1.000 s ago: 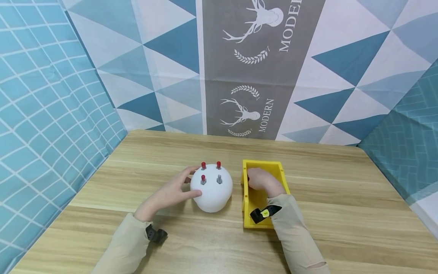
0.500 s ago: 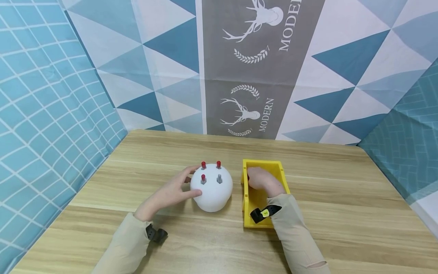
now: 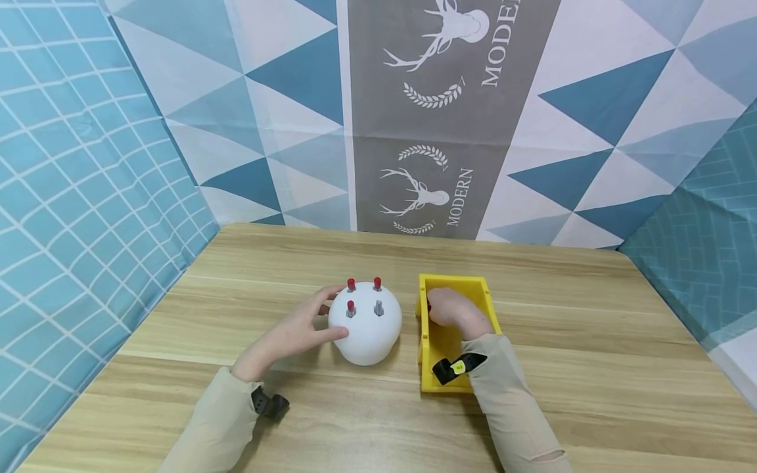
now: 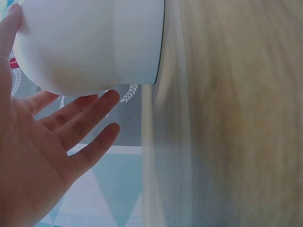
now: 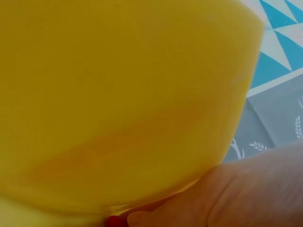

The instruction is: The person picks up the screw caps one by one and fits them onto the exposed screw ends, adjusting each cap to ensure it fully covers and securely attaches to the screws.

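A white rounded body (image 3: 364, 335) stands on the wooden table, with several metal threaded studs on top. Three studs carry red caps, such as the front-left red cap (image 3: 351, 307); the front-right stud (image 3: 379, 307) is bare. My left hand (image 3: 298, 326) rests against its left side, thumb in front and index finger behind. In the left wrist view the other fingers spread loosely beside it. Inside a yellow bin (image 3: 424, 368), my right hand (image 3: 451, 309) reaches to the left wall. A small red piece (image 5: 114, 221) shows at my thumb tip; I cannot tell whether I pinch it.
The yellow bin stands just right of the white body, with a narrow strip of wooden table (image 3: 408, 433) between them. Patterned cloth (image 3: 296, 98) hangs behind the table, and a blue checked cloth (image 3: 77, 197) hangs on the left. Each wrist wears a black strap with a small camera.
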The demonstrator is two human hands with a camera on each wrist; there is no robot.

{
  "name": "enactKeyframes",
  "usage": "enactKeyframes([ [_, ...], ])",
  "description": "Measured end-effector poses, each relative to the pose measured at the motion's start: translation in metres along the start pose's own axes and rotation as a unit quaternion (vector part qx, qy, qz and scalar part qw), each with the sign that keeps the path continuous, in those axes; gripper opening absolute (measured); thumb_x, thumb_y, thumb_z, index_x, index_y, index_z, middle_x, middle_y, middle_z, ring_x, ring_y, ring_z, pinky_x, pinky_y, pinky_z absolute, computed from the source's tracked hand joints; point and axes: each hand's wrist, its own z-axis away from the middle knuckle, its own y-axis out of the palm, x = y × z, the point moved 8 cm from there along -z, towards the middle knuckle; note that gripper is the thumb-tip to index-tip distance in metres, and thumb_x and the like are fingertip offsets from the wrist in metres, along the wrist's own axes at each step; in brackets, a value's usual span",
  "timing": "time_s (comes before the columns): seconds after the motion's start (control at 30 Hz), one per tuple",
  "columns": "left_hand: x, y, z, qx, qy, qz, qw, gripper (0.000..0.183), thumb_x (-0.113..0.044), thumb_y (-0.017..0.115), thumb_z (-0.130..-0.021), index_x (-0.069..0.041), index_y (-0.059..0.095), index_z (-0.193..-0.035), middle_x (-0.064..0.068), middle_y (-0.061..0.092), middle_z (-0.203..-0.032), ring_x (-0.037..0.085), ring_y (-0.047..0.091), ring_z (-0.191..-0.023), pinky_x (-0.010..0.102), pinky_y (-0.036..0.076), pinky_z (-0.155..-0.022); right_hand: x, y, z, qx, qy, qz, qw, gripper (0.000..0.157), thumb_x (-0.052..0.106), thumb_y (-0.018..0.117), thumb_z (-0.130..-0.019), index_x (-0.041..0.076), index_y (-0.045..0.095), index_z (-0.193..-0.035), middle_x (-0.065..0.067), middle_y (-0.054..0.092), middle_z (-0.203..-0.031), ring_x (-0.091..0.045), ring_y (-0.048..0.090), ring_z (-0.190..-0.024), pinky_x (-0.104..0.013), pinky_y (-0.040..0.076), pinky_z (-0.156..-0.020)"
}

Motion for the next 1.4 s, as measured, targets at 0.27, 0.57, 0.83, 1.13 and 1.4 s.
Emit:
enactKeyframes([
  [0.27, 0.000, -0.001, 0.000, -0.001, 0.000, -0.004, 1.0000, 0.080, -0.052, 0.066, -0.075, -0.025, 0.028, -0.140, 0.002, 0.039, -0.137, 0.024, 0.051, -0.112, 0.046, 0.045, -0.089, 0.000, -0.002, 0.000, -0.004, -0.007, 0.003, 1.000, 0.009, 0.005, 0.049, -0.090, 0.006, 0.056, -0.085, -0.005, 0.045, -0.068, -0.019, 0.049, -0.069, -0.029, 0.037, -0.066],
  [0.57, 0.000, 0.000, 0.001, 0.001, -0.003, -0.002, 1.0000, 0.080, -0.052, 0.066, -0.075, -0.026, 0.028, -0.140, 0.001, 0.039, -0.137, 0.024, 0.051, -0.112, 0.045, 0.045, -0.089, -0.001, -0.004, 0.001, -0.004, -0.006, 0.005, 1.000, 0.008, 0.001, 0.052, -0.086, 0.006, 0.057, -0.087, -0.005, 0.048, -0.071, -0.020, 0.049, -0.071, -0.029, 0.038, -0.066],
  [0.83, 0.000, 0.000, 0.001, 0.000, -0.004, -0.003, 1.0000, 0.080, -0.052, 0.066, -0.075, -0.026, 0.028, -0.140, 0.001, 0.038, -0.138, 0.024, 0.051, -0.112, 0.046, 0.045, -0.089, 0.001, -0.010, 0.003, -0.016, -0.025, 0.026, 0.999, 0.010, -0.001, 0.053, -0.085, 0.007, 0.059, -0.088, -0.005, 0.052, -0.075, -0.019, 0.049, -0.072, -0.029, 0.039, -0.066],
  [1.13, -0.002, -0.001, 0.002, -0.002, -0.001, -0.003, 1.0000, 0.080, -0.051, 0.066, -0.076, -0.024, 0.028, -0.141, 0.004, 0.038, -0.138, 0.025, 0.050, -0.112, 0.047, 0.045, -0.088, 0.008, -0.023, 0.015, -0.036, -0.049, 0.020, 0.998, 0.021, -0.004, 0.048, -0.083, 0.005, 0.062, -0.095, -0.006, 0.060, -0.088, -0.019, 0.050, -0.074, -0.028, 0.042, -0.065],
  [1.4, -0.003, -0.002, 0.001, -0.002, -0.001, -0.003, 1.0000, 0.080, -0.052, 0.066, -0.075, -0.023, 0.029, -0.140, 0.003, 0.039, -0.137, 0.024, 0.051, -0.111, 0.045, 0.046, -0.088, 0.011, -0.033, 0.023, -0.059, -0.050, 0.020, 0.997, 0.024, -0.003, 0.048, -0.083, 0.006, 0.065, -0.098, -0.006, 0.062, -0.097, -0.020, 0.050, -0.078, -0.028, 0.042, -0.067],
])
